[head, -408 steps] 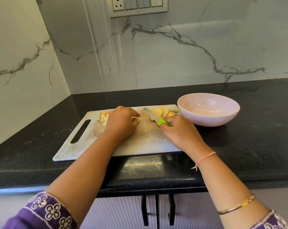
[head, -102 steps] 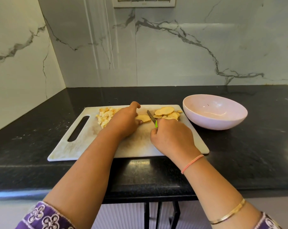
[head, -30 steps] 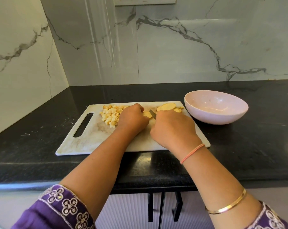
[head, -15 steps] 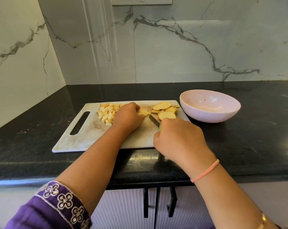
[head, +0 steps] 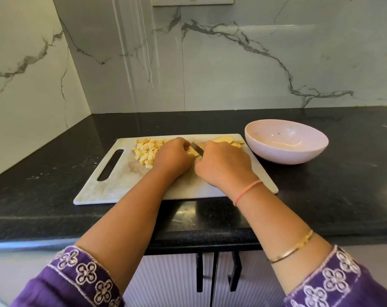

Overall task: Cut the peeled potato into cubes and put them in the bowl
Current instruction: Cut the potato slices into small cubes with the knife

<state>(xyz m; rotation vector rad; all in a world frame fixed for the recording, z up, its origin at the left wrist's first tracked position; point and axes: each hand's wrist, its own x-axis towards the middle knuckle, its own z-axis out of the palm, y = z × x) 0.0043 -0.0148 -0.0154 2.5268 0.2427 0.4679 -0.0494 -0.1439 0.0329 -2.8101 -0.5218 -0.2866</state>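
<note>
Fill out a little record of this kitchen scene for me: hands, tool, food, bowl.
Left hand: fingers curled on a potato slice, beside the blade
Right hand: grips a green-handled knife
Potato cubes: heaped on the cutting board, left of the hands
Uncut slices: board's far right corner
Bowl: pink, no potato inside, on the black countertop right of the board

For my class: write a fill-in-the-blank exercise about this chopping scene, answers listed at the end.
The potato cubes lie piled on the white ____.
The right hand holds a ____ with a green handle.
The pink bowl stands on the person's ____ side.
Answers: board; knife; right.
</note>
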